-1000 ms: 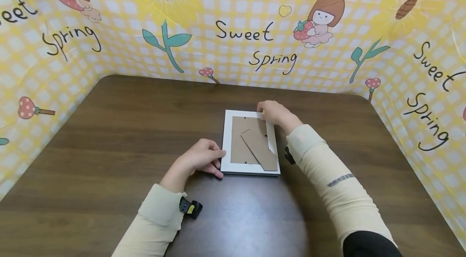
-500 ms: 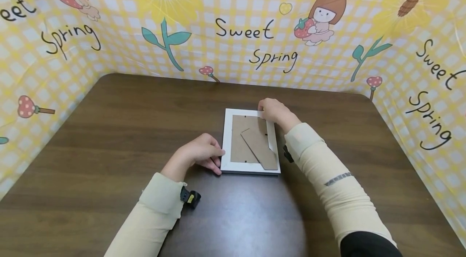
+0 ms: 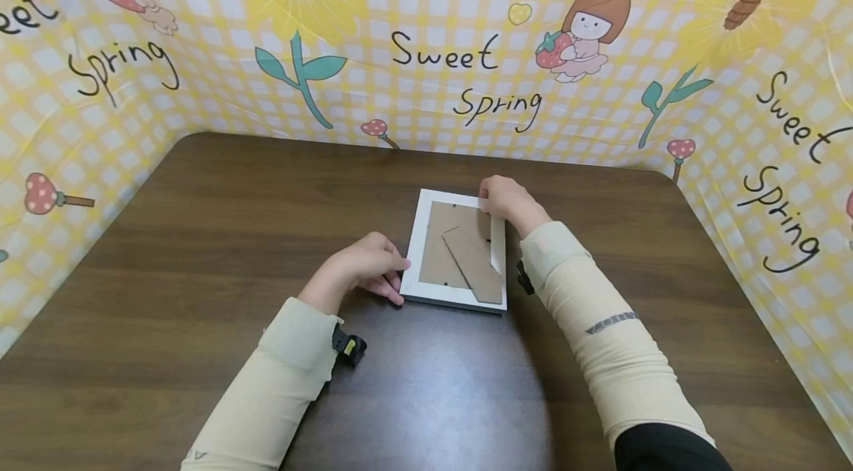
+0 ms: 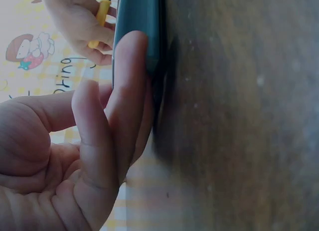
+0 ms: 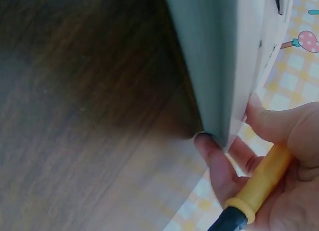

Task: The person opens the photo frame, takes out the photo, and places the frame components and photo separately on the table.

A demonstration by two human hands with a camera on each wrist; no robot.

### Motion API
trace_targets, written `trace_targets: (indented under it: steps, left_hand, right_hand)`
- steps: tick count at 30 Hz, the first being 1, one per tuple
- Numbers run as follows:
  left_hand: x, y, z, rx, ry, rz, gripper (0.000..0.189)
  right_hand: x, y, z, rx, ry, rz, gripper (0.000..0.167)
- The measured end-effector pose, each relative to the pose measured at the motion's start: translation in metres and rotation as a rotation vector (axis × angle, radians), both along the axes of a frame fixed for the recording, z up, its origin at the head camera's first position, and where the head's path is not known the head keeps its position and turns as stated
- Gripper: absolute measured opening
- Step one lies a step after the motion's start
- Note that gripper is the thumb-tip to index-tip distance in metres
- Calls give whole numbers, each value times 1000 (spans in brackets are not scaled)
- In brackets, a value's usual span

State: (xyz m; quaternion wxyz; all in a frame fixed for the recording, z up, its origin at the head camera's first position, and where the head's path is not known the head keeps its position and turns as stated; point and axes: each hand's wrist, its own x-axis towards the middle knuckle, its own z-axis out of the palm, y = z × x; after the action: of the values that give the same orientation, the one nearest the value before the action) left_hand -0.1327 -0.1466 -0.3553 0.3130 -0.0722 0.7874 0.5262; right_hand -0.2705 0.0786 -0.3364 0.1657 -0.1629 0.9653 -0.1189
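Observation:
A white picture frame point(image 3: 415, 241) lies back up at the table's middle, its brown backing board and slanted easel leg point(image 3: 476, 264) showing. Its near edge looks slightly raised off the tabletop. My left hand point(image 3: 369, 264) pinches the frame's left edge, thumb on top and fingers along the side, as the left wrist view also shows. At the far right corner my right hand point(image 3: 506, 201) grips the frame between thumb and fingertips. Inside that same hand sits a tool with a yellow handle point(image 5: 269, 176) and black end; its kind cannot be told.
The dark wooden table point(image 3: 200, 249) has rounded far corners. A yellow checked cloth point(image 3: 426, 4) with printed flowers and lettering hangs around its back and sides. Black wrist cameras point(image 3: 349, 346) are strapped below both hands.
The picture frame has shifted a little away from me and turned slightly clockwise, with its near edge lifting a bit. Both hands have moved along with it, keeping their holds.

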Motion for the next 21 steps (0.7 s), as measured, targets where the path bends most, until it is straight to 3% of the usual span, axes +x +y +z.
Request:
trace_targets:
  steps: [21]
  left_hand:
    - [-28,-2,4,-83,11,-3,25]
  right_hand:
    - [3,20,4,7,-99,-102,15]
